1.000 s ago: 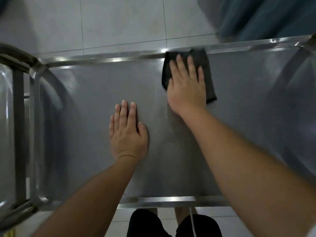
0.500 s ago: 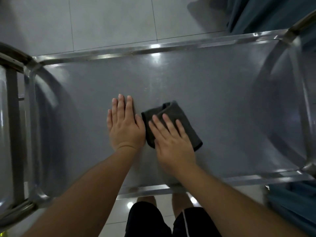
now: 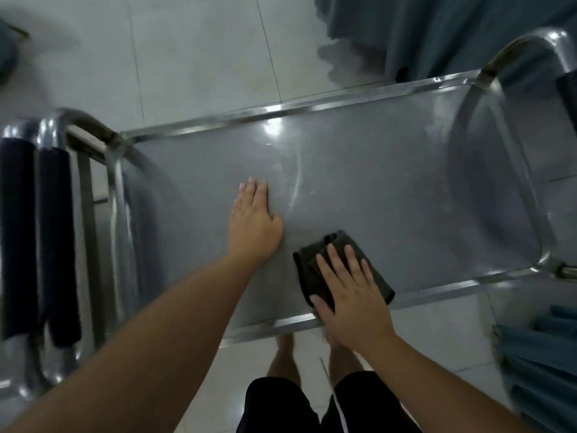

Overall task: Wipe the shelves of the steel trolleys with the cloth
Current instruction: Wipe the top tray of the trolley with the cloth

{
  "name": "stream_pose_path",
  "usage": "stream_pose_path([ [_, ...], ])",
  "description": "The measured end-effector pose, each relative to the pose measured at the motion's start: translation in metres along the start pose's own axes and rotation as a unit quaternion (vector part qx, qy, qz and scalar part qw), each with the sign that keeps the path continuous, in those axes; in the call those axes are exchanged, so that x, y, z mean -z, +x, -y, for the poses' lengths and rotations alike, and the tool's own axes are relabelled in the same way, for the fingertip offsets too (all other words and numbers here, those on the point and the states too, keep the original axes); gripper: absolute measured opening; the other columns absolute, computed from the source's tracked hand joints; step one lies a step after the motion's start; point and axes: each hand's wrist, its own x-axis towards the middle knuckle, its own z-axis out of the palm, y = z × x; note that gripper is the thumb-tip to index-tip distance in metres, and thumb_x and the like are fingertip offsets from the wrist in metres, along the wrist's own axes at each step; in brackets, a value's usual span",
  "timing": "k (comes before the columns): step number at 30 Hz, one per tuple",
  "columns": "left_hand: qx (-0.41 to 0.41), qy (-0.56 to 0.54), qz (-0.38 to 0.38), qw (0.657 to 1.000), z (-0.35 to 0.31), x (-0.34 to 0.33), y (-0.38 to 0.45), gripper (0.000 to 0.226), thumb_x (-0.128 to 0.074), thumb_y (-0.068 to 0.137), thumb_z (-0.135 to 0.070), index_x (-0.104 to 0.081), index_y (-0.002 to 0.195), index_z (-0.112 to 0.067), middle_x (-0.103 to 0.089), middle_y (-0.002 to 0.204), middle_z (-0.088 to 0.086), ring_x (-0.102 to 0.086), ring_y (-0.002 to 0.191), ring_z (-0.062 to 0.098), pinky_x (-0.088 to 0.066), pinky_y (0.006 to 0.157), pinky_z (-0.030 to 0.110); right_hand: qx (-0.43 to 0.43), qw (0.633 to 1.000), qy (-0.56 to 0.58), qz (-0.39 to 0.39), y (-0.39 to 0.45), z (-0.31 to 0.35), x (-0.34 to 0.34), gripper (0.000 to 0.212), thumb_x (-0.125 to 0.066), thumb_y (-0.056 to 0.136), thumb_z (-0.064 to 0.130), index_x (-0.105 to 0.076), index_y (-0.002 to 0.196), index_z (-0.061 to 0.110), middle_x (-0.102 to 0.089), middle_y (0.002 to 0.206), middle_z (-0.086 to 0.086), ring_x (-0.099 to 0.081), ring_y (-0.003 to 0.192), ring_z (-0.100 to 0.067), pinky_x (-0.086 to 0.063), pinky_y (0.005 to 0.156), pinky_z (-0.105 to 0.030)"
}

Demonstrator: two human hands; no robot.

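Note:
The steel trolley's top shelf [image 3: 390,189] fills the middle of the head view, with a raised rim all round. My left hand [image 3: 253,225] lies flat on the shelf near its middle, fingers straight and together. A folded dark cloth [image 3: 318,260] sits close to the shelf's near rim. My right hand [image 3: 349,292] presses flat on top of the cloth, fingers spread, its heel over the near rim. Most of the cloth is hidden under that hand.
Tubular steel handles rise at the left end [image 3: 56,132] and the right end [image 3: 530,45]; the left one carries dark foam grips [image 3: 40,245]. Teal curtains [image 3: 437,35] hang beyond the far right corner, more teal fabric [image 3: 543,354] at the near right. The floor is pale tile [image 3: 187,57].
My right hand dragged the cloth from the far rim back across the shelf to the near rim. My left hand stayed flat in place. The view shifted, showing both trolley handles.

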Motion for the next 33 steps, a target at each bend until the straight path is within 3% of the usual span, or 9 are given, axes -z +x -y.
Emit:
stream_pose_path([
  [4, 0.018, 0.009, 0.032, 0.999, 0.016, 0.014, -0.037, 0.069, -0.056, 0.101, -0.027, -0.032, 0.165, -0.015, -0.018, 0.176, 0.005, -0.019, 0.16, 0.025, -0.019, 0.127, 0.039, 0.02, 0.999, -0.014, 0.041, -0.017, 0.002, 0.0, 0.111, -0.043, 0.085, 0.089, -0.006, 0.166, 0.022, 0.001, 0.174, 0.001, 0.006, 0.16, -0.028, -0.003, 0.126, -0.052],
  [8, 0.005, 0.018, 0.076, 0.997, 0.038, 0.018, -0.087, 0.067, -0.055, 0.101, -0.022, -0.034, 0.164, -0.016, -0.021, 0.175, 0.004, -0.02, 0.16, 0.023, -0.019, 0.126, 0.037, 0.065, 0.993, -0.064, 0.069, -0.037, -0.002, 0.005, 0.115, -0.084, 0.074, 0.038, -0.016, 0.165, 0.019, -0.012, 0.173, -0.002, -0.009, 0.159, -0.032, -0.018, 0.123, -0.051],
  [10, 0.01, 0.017, 0.095, 0.995, 0.049, 0.021, -0.107, 0.067, -0.053, 0.101, -0.022, -0.032, 0.165, -0.017, -0.018, 0.176, 0.002, -0.016, 0.161, 0.021, -0.017, 0.128, 0.038, 0.07, 0.995, -0.054, 0.043, -0.042, -0.003, 0.008, 0.11, -0.085, 0.07, 0.014, -0.026, 0.163, 0.019, -0.022, 0.171, -0.001, -0.02, 0.157, -0.032, -0.025, 0.122, -0.048],
  [13, 0.016, 0.011, 0.111, 0.994, 0.062, 0.025, -0.132, 0.067, -0.051, 0.101, -0.021, -0.031, 0.165, -0.018, -0.018, 0.176, 0.001, -0.016, 0.161, 0.021, -0.015, 0.129, 0.038, 0.09, 0.993, -0.074, 0.032, -0.043, -0.005, 0.016, 0.108, -0.083, 0.064, -0.002, -0.036, 0.159, 0.017, -0.034, 0.166, -0.001, -0.028, 0.153, -0.034, -0.036, 0.12, -0.047],
  [17, 0.024, 0.016, 0.119, 0.992, 0.077, 0.029, -0.155, 0.067, -0.051, 0.101, -0.023, -0.031, 0.165, -0.018, -0.02, 0.175, 0.001, -0.018, 0.161, 0.021, -0.015, 0.13, 0.038, 0.162, 0.982, -0.098, 0.002, -0.055, -0.01, 0.018, 0.079, -0.076, 0.069, 0.002, -0.059, 0.145, 0.017, -0.058, 0.149, -0.003, -0.053, 0.139, -0.035, -0.048, 0.107, -0.048],
  [19, 0.027, 0.023, 0.118, 0.992, 0.084, 0.028, -0.165, 0.066, -0.052, 0.1, -0.022, -0.034, 0.164, -0.018, -0.023, 0.175, 0.002, -0.02, 0.16, 0.022, -0.017, 0.129, 0.038, 0.158, 0.984, -0.079, -0.012, -0.057, -0.011, 0.02, 0.078, -0.08, 0.064, -0.008, -0.067, 0.137, 0.016, -0.065, 0.141, -0.001, -0.058, 0.134, -0.033, -0.05, 0.104, -0.046],
  [25, 0.032, 0.019, 0.109, 0.993, 0.09, 0.019, -0.207, 0.062, -0.052, 0.099, -0.025, -0.039, 0.159, -0.019, -0.037, 0.168, 0.002, -0.034, 0.154, 0.023, -0.03, 0.123, 0.037, 0.114, 0.987, -0.011, 0.111, -0.059, 0.003, 0.039, 0.068, -0.06, 0.09, 0.001, -0.049, 0.152, 0.026, -0.047, 0.158, 0.006, -0.035, 0.15, -0.021, -0.027, 0.123, -0.036],
  [29, 0.025, 0.034, 0.109, 0.993, 0.075, 0.012, -0.244, 0.06, -0.051, 0.099, -0.026, -0.041, 0.158, -0.022, -0.047, 0.159, 0.001, -0.048, 0.141, 0.026, -0.037, 0.116, 0.039, 0.122, 0.982, 0.044, 0.138, -0.081, 0.03, 0.05, 0.067, -0.065, 0.086, 0.001, -0.054, 0.147, 0.025, -0.053, 0.15, 0.005, -0.047, 0.136, -0.021, -0.041, 0.113, -0.037],
  [33, 0.021, 0.109, 0.102, 0.988, 0.057, 0.005, -0.292, 0.06, -0.052, 0.096, -0.038, -0.045, 0.154, -0.025, -0.053, 0.152, 0.0, -0.053, 0.136, 0.026, -0.042, 0.112, 0.042, 0.115, 0.974, -0.02, 0.194, -0.116, 0.054, 0.065, 0.062, -0.063, 0.087, -0.001, -0.056, 0.141, 0.028, -0.059, 0.137, 0.002, -0.058, 0.122, -0.024, -0.054, 0.096, -0.042],
])
